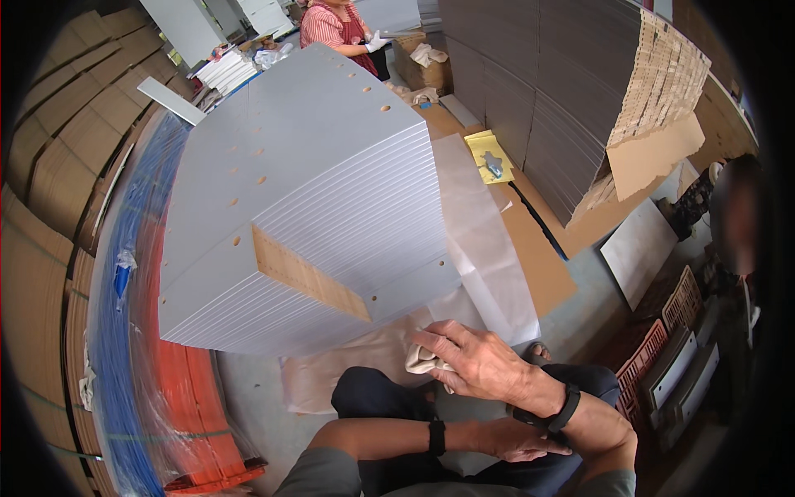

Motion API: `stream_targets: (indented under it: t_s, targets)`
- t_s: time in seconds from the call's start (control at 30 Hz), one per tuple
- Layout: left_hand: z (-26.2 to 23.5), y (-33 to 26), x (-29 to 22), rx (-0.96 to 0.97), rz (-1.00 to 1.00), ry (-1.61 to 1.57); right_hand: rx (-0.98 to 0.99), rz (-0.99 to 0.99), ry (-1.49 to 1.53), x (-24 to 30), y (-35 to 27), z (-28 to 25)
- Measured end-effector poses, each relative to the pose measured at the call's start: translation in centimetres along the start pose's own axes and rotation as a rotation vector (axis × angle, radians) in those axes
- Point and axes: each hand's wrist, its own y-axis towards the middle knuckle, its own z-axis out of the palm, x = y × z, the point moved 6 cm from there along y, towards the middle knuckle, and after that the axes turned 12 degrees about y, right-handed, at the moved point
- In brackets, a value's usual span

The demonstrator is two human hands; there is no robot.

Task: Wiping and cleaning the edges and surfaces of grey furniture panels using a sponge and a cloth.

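My right hand (476,362) is closed round a crumpled off-white cloth (425,359), just in front of the near side of a tall stack of grey panels (306,124). The panels have white edges, and round holes dot the top one. A light wooden strip (306,273) runs down the stack's near side. My left hand (526,441) lies low over my right thigh, beneath my right forearm. Its visible fingers look stretched out with nothing in them, though the forearm hides part of the hand.
Wrapped blue and orange strips (195,398) lie left of the stack, beside brown board piles (33,273). Dark panels (530,99) stand at the back right, near a yellow sheet (489,157). Red crates (642,356) are at right. A person (331,29) in white gloves stands behind; another is at right.
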Motion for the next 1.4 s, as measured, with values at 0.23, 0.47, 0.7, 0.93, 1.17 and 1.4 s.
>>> stream_targets:
  t_s: [0.23,0.47,0.7,0.93,1.17,1.4]
  targets:
    - [-0.2,-0.2,-0.1,-0.012,-0.009,0.053,0.026,0.016,-0.003,0.0,0.3,0.6]
    - [0.6,-0.5,-1.1,0.024,-0.057,0.042,0.007,0.042,-0.015,0.3,-0.7,0.8]
    - [4.5,-0.5,-2.7,0.034,-0.084,0.058,-0.014,0.048,0.034,2.0,-3.2,0.9]
    - [9.8,-1.0,-4.9,0.215,-0.015,-0.196,-0.202,0.169,0.013,4.3,-8.4,0.2]
    - [10.5,-2.0,-6.8,0.335,-0.085,0.165,-0.439,0.231,-0.065,3.6,-11.2,-0.2]
    - [10.6,-2.8,-10.1,0.139,-0.230,0.224,-0.582,0.200,-0.107,3.3,-12.1,-1.2]
